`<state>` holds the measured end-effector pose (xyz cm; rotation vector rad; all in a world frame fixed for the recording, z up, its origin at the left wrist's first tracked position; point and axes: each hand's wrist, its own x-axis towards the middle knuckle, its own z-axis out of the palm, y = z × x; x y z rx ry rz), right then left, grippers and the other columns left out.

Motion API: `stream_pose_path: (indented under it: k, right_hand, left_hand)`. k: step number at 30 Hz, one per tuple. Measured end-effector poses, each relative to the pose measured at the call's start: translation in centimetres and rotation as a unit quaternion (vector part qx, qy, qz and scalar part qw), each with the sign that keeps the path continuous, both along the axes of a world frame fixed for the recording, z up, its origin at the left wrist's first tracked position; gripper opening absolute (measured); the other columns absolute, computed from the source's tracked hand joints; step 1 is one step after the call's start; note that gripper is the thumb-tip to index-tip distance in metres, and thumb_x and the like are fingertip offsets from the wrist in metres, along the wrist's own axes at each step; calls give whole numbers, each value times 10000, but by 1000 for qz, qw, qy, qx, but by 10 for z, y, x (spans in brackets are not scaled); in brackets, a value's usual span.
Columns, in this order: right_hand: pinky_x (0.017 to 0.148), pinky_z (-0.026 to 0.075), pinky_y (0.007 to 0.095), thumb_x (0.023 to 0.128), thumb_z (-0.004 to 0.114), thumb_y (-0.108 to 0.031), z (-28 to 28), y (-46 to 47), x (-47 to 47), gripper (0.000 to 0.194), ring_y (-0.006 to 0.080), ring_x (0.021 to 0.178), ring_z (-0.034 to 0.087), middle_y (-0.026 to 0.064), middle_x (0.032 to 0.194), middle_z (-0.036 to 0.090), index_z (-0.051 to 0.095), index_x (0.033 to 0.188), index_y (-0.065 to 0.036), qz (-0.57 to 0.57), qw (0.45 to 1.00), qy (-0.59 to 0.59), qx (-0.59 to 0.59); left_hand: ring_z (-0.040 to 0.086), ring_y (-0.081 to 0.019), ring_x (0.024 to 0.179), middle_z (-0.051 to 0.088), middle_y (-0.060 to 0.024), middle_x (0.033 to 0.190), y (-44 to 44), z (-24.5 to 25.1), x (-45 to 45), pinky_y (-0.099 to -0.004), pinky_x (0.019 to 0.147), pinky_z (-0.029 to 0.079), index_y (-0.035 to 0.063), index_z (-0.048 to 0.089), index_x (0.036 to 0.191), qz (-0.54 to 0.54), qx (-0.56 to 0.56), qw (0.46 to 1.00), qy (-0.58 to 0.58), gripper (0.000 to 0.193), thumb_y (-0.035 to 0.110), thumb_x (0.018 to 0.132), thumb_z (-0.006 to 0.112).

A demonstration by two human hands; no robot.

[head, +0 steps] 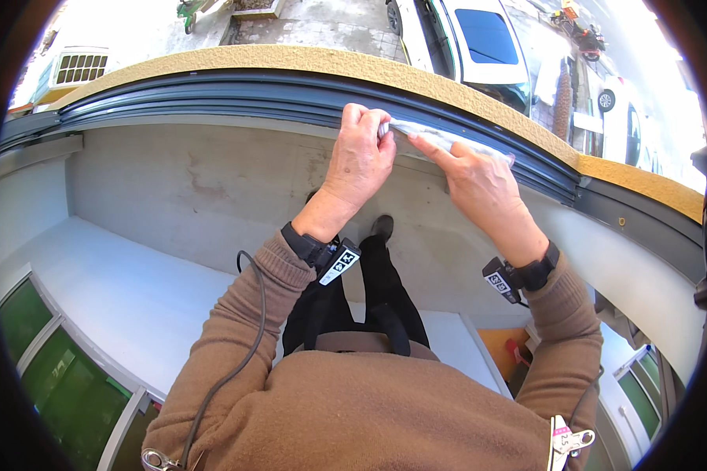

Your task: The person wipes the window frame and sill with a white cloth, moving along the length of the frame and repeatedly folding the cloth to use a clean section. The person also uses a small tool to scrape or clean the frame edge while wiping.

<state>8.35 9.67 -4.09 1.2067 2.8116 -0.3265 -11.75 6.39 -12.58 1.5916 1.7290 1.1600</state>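
A thin whitish piece of material, perhaps cloth or tissue [442, 135], lies along the dark metal window track [224, 93] at the upper middle. Just left of it, my left hand [362, 147] is closed around a small whitish bit, held between thumb and fingers; whether this is part of the same piece I cannot tell. My right hand [477, 176] rests against the whitish material, its index finger pointing towards my left hand and its other fingers partly hidden from view. Both wrists wear black straps with small boxes on them.
Beyond the track runs a rough yellow outer ledge [330, 57], with parked cars [486, 35] far below outside. Under my hands is a beige floor [212, 176]. Green-paned windows [70, 388] stand at lower left. A cable [259, 329] runs along my left sleeve.
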Motion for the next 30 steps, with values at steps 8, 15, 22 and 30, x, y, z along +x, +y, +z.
stream_pose_path:
  k: [8, 15, 22, 30]
  right_hand:
    - [672, 598, 402, 897, 572, 10, 15, 13, -4, 733, 289, 713, 714, 109, 878, 675, 473, 1534, -339, 19, 997, -69, -35]
    - [675, 594, 428, 880, 572, 21, 18, 13, 3, 741, 306, 751, 722, 129, 873, 713, 469, 1542, -297, -3, 997, -41, -59]
    - [693, 595, 413, 881, 563, 34, 23, 12, 9, 730, 289, 793, 729, 118, 901, 724, 477, 1536, -276, -2, 995, -90, -53]
    - [663, 585, 411, 890, 547, 12, 17, 10, 27, 711, 287, 746, 717, 116, 866, 706, 493, 1524, -305, 0, 997, -71, -31]
  left_hand:
    - [637, -286, 741, 547, -122, 970, -20, 7, 8, -387, 660, 555, 34, 659, 1125, 1, 30, 995, 93, 221, 77, 913, 705]
    - [648, -407, 777, 537, -193, 1020, -14, 6, 26, -470, 647, 569, -1, 595, 1158, -63, -49, 985, 153, 207, 104, 980, 587]
    - [659, -456, 848, 551, -246, 1087, -7, 5, 35, -496, 749, 572, -36, 563, 1203, -64, -70, 993, 75, 257, 73, 970, 562]
    - [678, -373, 866, 643, -167, 1042, -21, 3, 33, -440, 753, 572, 37, 677, 1061, -4, 14, 997, 78, 144, 101, 932, 679]
